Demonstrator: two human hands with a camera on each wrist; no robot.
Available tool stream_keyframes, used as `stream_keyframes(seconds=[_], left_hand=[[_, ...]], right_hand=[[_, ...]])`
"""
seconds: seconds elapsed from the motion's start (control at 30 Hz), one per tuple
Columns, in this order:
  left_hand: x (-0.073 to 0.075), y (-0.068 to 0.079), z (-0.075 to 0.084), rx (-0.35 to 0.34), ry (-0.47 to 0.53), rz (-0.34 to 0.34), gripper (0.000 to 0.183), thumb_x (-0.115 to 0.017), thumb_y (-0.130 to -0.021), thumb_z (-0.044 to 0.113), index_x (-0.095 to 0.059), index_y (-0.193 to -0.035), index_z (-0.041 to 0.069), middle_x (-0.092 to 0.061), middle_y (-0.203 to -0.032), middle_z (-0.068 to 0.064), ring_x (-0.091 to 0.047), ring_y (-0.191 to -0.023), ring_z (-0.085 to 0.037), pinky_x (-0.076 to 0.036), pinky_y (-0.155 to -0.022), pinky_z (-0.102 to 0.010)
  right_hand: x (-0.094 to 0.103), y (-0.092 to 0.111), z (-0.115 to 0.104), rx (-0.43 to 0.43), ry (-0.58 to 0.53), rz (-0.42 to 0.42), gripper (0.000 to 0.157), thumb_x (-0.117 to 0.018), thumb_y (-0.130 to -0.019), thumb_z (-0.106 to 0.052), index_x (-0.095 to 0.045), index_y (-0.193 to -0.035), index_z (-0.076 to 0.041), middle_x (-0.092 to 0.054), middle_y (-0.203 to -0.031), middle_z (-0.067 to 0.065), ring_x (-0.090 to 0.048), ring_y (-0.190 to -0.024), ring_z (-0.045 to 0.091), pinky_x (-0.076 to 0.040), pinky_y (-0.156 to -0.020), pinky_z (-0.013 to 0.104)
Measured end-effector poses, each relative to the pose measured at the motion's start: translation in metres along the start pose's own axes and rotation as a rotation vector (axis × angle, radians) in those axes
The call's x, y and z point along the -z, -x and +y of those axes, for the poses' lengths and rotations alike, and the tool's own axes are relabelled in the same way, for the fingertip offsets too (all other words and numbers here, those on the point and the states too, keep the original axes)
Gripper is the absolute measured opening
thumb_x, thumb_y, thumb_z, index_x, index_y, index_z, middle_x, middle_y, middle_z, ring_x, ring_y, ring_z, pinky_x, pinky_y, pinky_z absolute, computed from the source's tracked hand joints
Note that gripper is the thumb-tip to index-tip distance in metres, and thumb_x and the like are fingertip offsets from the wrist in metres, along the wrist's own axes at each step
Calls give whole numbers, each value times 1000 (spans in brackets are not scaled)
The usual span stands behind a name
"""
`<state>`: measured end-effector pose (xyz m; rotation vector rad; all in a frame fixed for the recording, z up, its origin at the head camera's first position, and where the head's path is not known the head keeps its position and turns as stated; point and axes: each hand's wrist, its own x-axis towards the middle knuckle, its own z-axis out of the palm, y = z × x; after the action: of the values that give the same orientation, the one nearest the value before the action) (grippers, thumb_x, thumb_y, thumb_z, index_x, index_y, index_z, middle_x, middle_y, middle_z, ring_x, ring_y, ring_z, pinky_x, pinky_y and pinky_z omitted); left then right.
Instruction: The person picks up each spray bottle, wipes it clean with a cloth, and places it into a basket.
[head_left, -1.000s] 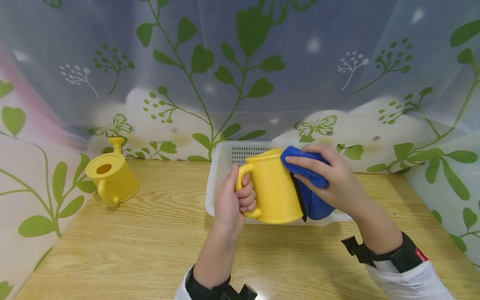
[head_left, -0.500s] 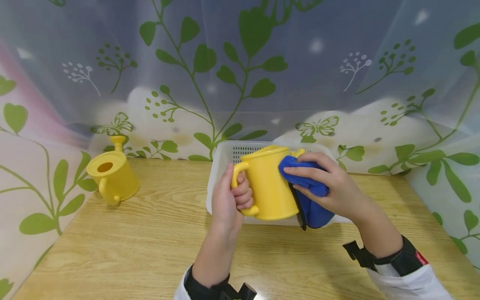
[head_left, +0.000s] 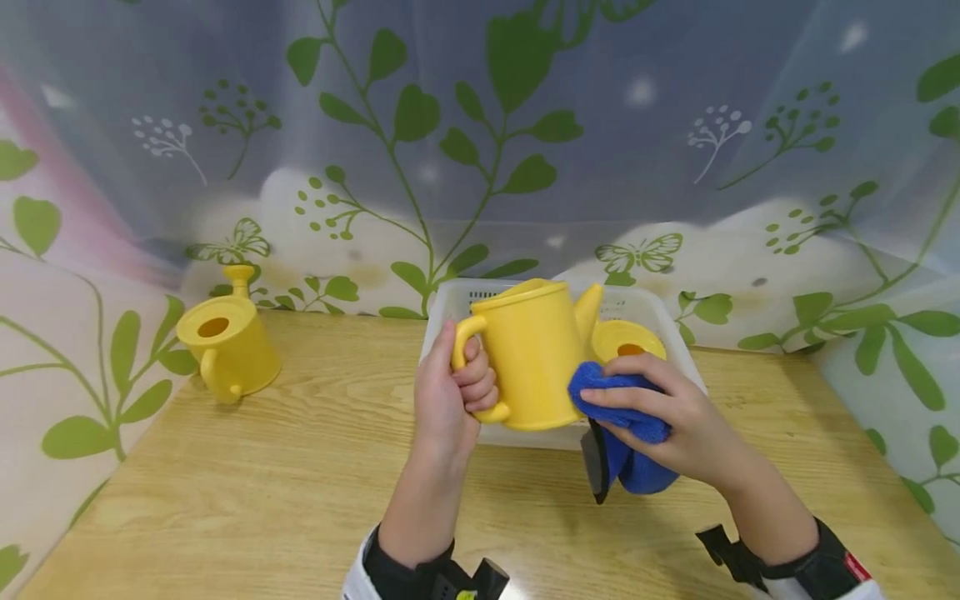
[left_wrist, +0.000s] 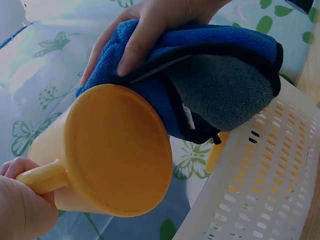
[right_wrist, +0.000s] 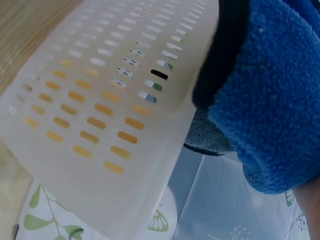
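In the head view a yellow watering can (head_left: pixel 528 358) is held up over the white basket, its short spout pointing right. My left hand (head_left: pixel 453 387) grips its handle, fingers curled round it. The left wrist view shows the can's round base (left_wrist: pixel 120 150). My right hand (head_left: pixel 675 417) holds a folded blue cloth (head_left: pixel 618 408) with a grey side and black edging against the can's lower right side. In the right wrist view the blue cloth (right_wrist: pixel 275 95) fills the right side and hides most of that hand.
The white perforated basket (head_left: pixel 678 333) stands below and behind the held can. Inside it sits another yellow can (head_left: pixel 633 333), partly hidden by the right hand. A yellow watering can (head_left: pixel 232 350) with a flared spout stands at the left on the wooden table (head_left: pixel 300 483), before a leaf-patterned curtain (head_left: pixel 375 208).
The cloth and right hand have slid down the can's right side, uncovering the spout and the can in the basket. The left hand and held can have shifted slightly left and up.
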<state>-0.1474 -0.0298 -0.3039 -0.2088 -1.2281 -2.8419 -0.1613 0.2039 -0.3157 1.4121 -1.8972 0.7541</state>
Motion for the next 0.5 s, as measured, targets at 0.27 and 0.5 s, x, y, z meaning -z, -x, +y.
stream_keyframes(seconds=[0.27,0.5], left_hand=[[-2,1,-2,21,-21,-36,40,-27,-101,35,-35,-66,16,-27,-44,13,-16,-40,-5,-12,-41,-19],[-4,2,-5,31,-63,-61,41,-29,-100,38,-35,-66,15,-26,-45,12,-17,-40,-5,-13,-40,-19]], right_hand=[[-6,-7,0,-180,18,92,34,-57,-90,-34,-64,-110,-9,-54,-108,17,-51,-101,25,-40,-91,20],[-7,-27,0,-329,112,212,41,-71,-75,-6,-62,-114,-10,-56,-110,16,-51,-104,25,-41,-90,23]])
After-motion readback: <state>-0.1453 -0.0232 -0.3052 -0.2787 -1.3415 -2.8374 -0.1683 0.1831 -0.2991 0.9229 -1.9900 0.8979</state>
